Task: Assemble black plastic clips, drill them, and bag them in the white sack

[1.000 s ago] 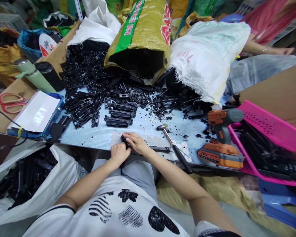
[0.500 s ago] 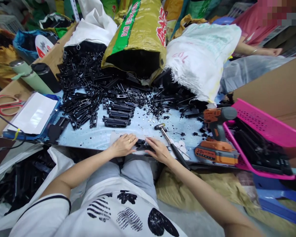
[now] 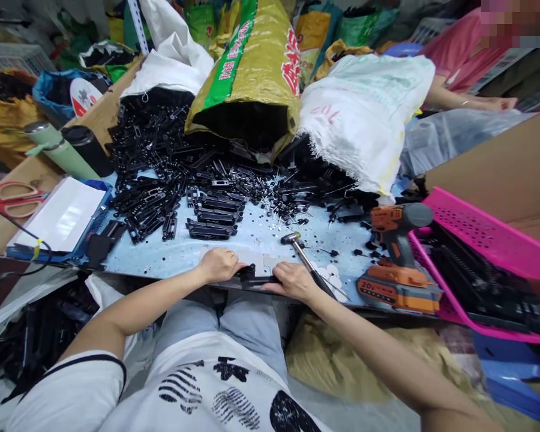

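At the table's near edge, my left hand (image 3: pixel 218 265) is closed, thumb and fingers pinching the left end of a black plastic part (image 3: pixel 256 279). My right hand (image 3: pixel 294 281) grips the right end of the same part, its fingers partly hiding it. The part is long and narrow, with a raised knob near the left hand. Beyond it lies a small row of similar black parts (image 3: pixel 212 228). A hammer (image 3: pixel 303 252) with a black handle rests just right of my right hand, with white round discs (image 3: pixel 332 276) beside its handle.
An orange cordless drill (image 3: pixel 398 258) stands right, beside a pink basket (image 3: pixel 490 225) of black parts. Loose rivets (image 3: pixel 270 192) and a black-parts heap (image 3: pixel 148 144) lie before open sacks (image 3: pixel 247 72). Scissors (image 3: pixel 15 199) and bottles (image 3: pixel 63 150) are left. Another person's arm (image 3: pixel 468 101) shows far right.
My hands have drawn apart, leaving more of the black part exposed between them. My left hand has gone from lying flat over it to a closed pinch. The view has shifted slightly.
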{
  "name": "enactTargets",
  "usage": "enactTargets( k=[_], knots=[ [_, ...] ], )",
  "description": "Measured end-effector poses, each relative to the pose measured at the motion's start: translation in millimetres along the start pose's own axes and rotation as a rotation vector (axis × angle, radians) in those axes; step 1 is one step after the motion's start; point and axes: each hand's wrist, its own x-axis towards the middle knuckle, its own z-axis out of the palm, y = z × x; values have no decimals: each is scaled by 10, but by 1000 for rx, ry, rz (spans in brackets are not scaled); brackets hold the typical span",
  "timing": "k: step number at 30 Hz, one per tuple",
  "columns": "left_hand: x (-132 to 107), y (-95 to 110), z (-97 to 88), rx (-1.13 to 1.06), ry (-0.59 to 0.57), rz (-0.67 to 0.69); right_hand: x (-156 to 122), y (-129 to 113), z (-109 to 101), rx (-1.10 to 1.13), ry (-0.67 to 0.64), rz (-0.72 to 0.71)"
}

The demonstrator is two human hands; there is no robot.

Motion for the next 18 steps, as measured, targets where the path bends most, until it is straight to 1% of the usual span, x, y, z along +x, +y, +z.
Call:
enactTargets(
  k=[2, 4, 5, 6, 7, 8, 9, 10, 11, 12, 13, 14, 15, 16, 17, 18],
  knots=[
    [-181, 80, -227, -118, 85, 17, 28, -185, -268, 149, 70, -188],
    [-404, 241, -475, -336, 177, 106, 61, -404, -523, 377, 126, -391],
    [-506, 344, -582, -462, 212, 130, 89, -526, -610, 513, 150, -477],
    [-589, 452, -666, -571, 233, 163, 132, -654, -654, 654, 191, -539],
    [-647, 559, -721, -666, 277, 186, 192, -787, -648, 793, 261, -574],
    [-678, 657, -746, -737, 359, 188, 272, -923, -593, 924, 377, -577],
    [-684, 738, -741, -775, 467, 179, 368, -1056, -496, 1037, 544, -532],
    [-669, 797, -712, -780, 588, 160, 479, -1180, -368, 1129, 731, -441],
    [-642, 829, -666, -753, 702, 135, 599, -1287, -222, 1197, 913, -305],
    [-608, 831, -608, -699, 787, 118, 722, -1369, -74, 1241, 1035, -154],
    [-576, 804, -546, -624, 840, 105, 844, -1415, 64, 1261, 1098, -22],
    [-550, 746, -481, -537, 867, 94, 963, -1416, 182, 1255, 1100, 71],
    [-534, 662, -418, -447, 881, 78, 1076, -1365, 275, 1217, 1049, 105],
    [-530, 554, -356, -357, 891, 45, 1186, -1258, 340, 1143, 972, 90],
    [-536, 431, -295, -266, 883, 7, 1295, -1092, 379, 1036, 895, 59],
    [-551, 298, -232, -178, 843, -28, 1406, -871, 394, 904, 810, 29]
  ],
)
